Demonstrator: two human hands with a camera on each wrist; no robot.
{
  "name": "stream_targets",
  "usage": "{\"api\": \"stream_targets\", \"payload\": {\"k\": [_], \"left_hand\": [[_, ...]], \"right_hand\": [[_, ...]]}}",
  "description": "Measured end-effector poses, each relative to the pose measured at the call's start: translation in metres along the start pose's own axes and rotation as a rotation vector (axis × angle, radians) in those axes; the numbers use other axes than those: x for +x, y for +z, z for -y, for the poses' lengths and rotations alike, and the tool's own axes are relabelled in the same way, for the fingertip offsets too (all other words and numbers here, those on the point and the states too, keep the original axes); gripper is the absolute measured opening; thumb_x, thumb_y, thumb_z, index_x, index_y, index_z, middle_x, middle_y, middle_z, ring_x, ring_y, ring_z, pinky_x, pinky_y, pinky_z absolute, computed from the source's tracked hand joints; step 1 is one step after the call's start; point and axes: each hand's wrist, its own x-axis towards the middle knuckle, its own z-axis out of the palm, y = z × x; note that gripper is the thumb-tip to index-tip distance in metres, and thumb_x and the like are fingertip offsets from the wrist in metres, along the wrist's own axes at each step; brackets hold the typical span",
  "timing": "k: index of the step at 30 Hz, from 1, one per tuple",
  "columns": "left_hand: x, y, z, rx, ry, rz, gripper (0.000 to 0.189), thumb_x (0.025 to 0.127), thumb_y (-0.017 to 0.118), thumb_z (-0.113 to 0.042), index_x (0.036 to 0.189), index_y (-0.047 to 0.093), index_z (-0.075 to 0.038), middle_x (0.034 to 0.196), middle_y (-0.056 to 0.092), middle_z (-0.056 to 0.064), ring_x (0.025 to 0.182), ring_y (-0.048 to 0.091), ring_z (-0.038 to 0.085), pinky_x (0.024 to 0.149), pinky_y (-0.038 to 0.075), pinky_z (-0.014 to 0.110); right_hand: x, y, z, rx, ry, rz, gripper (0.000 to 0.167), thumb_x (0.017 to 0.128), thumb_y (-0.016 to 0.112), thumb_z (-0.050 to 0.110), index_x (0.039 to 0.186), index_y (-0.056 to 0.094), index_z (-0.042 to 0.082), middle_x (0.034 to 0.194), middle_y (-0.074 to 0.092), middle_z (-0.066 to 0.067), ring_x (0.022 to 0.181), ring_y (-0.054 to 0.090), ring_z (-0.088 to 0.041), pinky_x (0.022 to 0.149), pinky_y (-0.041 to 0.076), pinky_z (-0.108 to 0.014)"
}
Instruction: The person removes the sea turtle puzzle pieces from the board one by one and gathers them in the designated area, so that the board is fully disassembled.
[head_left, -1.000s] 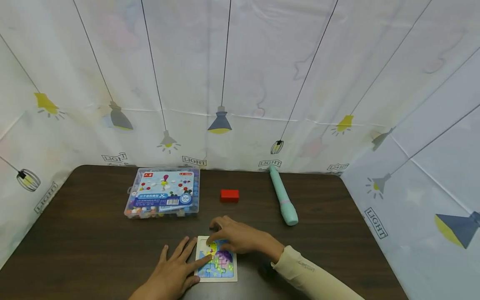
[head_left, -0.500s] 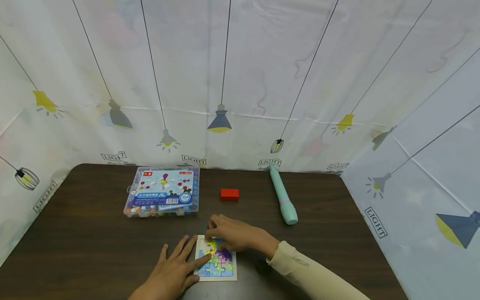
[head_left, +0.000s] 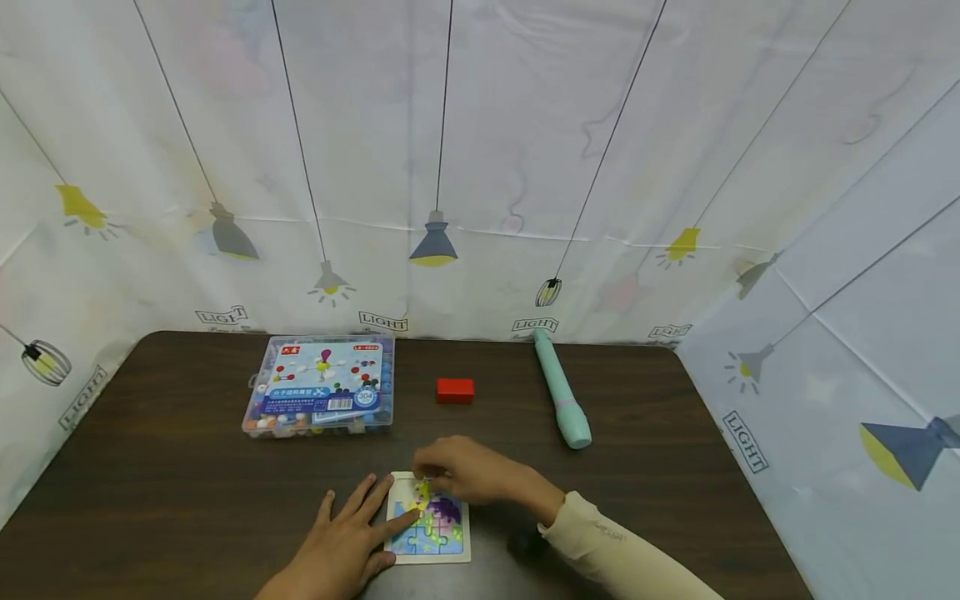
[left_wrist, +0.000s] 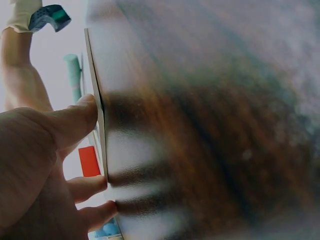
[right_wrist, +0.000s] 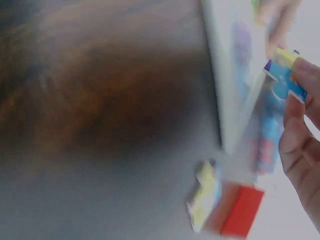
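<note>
A small square jigsaw puzzle in a pale frame [head_left: 467, 542] lies on the table, with a yellow and purple picture on blue. My left hand [head_left: 341, 542] rests flat at its left side, fingers spread; the index fingertip lies on the pieces. In the left wrist view, the thumb [left_wrist: 75, 120] and fingertips meet the frame's edge. My right hand [head_left: 468, 471] is over the puzzle's upper part, pinching a blue puzzle piece [right_wrist: 282, 84] with yellow and purple corners between thumb and fingers. Another puzzle piece [right_wrist: 205, 197], yellow and blue, lies beside the frame; the right hand hides it in the head view.
Behind the puzzle sits a red block [head_left: 455, 391]. A clear plastic case [head_left: 318, 386] of coloured balls with a printed label stands at back left. To the right lies a mint-green stick-like object [head_left: 561, 392]. A printed curtain [head_left: 480, 167] hangs behind the dark table [head_left: 150, 492].
My right hand's fingers have drawn together over the puzzle's top, showing more of the yellow figure. The left hand keeps its place on the frame. The head view has shifted slightly.
</note>
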Motion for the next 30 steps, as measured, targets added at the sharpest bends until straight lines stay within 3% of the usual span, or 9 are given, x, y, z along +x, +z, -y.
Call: {"api": "stream_targets", "payload": {"k": [3,6,13,24,30], "left_hand": [[0.000,0.000,-0.001,0.004,-0.001,-0.002,0.054,0.098,0.065,-0.043,0.150,0.051,-0.039,0.166,0.027,0.017,0.150,0.023,0.047,0.101,0.020,0.086],[0.000,0.001,-0.001,0.004,-0.009,-0.004,0.054,0.098,0.065,-0.044,0.150,0.051,-0.040,0.166,0.028,0.016,0.150,0.024,0.047,0.101,0.020,0.086],[-0.002,0.003,-0.001,0.006,-0.010,-0.018,0.055,0.096,0.068,-0.043,0.149,0.053,-0.041,0.165,0.030,0.017,0.149,0.026,0.048,0.100,0.021,0.087],[-0.002,0.003,-0.001,-0.003,-0.002,-0.026,0.055,0.097,0.067,-0.042,0.150,0.053,-0.039,0.165,0.029,0.016,0.149,0.025,0.047,0.100,0.021,0.086],[-0.002,0.002,-0.002,-0.015,-0.007,-0.020,0.055,0.097,0.067,-0.043,0.150,0.052,-0.040,0.165,0.029,0.016,0.150,0.024,0.047,0.100,0.019,0.087]], "right_hand": [[-0.014,-0.016,-0.007,0.076,0.051,-0.042,0.011,0.097,0.070,0.006,0.092,0.064,0.015,0.080,0.056,0.011,0.069,0.048,-0.002,0.064,0.042,-0.018],[-0.031,-0.029,-0.019,0.073,0.110,-0.080,0.017,0.094,0.073,0.002,0.087,0.062,0.013,0.074,0.051,0.009,0.066,0.046,-0.003,0.062,0.040,-0.021],[-0.061,-0.034,-0.043,0.072,0.198,-0.054,0.018,0.087,0.075,-0.006,0.083,0.062,0.007,0.070,0.050,0.004,0.063,0.042,-0.003,0.059,0.038,-0.022],[-0.068,-0.023,-0.050,-0.117,0.273,-0.098,0.016,0.086,0.075,-0.003,0.085,0.067,0.010,0.077,0.057,0.002,0.069,0.047,-0.009,0.062,0.044,-0.026],[-0.067,-0.018,-0.050,-0.152,0.302,-0.095,0.012,0.087,0.075,-0.002,0.091,0.071,0.009,0.083,0.062,0.001,0.074,0.051,-0.012,0.068,0.050,-0.031]]}}
